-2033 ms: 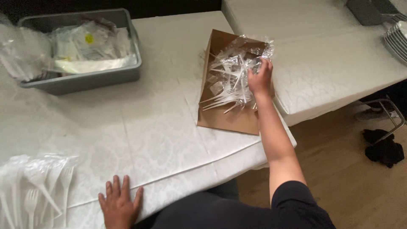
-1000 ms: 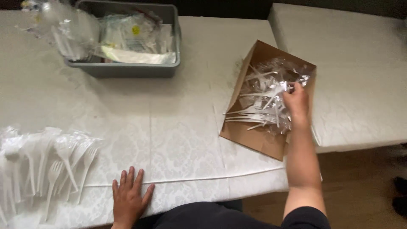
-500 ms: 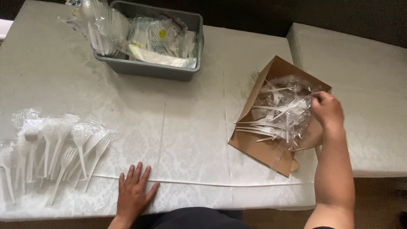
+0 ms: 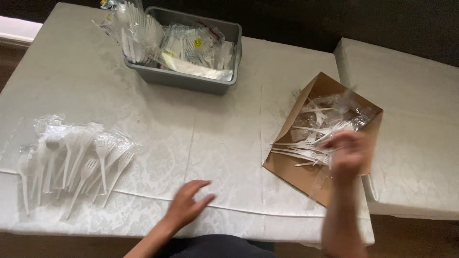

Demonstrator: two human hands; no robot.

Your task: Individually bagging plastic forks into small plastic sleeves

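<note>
An open brown cardboard box lies at the right end of the white-clothed table. It holds white plastic forks in clear wrap. My right hand is a motion blur over the box's near side, touching the forks; whether it holds any is unclear. My left hand hovers just above the table's front edge with its fingers spread and nothing in it. At the left lies a spread of wrapped white forks.
A grey plastic bin with packets stands at the back of the table, and a clear bag of cutlery leans on its left end. A second white-covered table adjoins on the right.
My right hand has drawn back from the far side of the box toward me. My left hand has lifted off the cloth and shifted right. The view has swung left.
</note>
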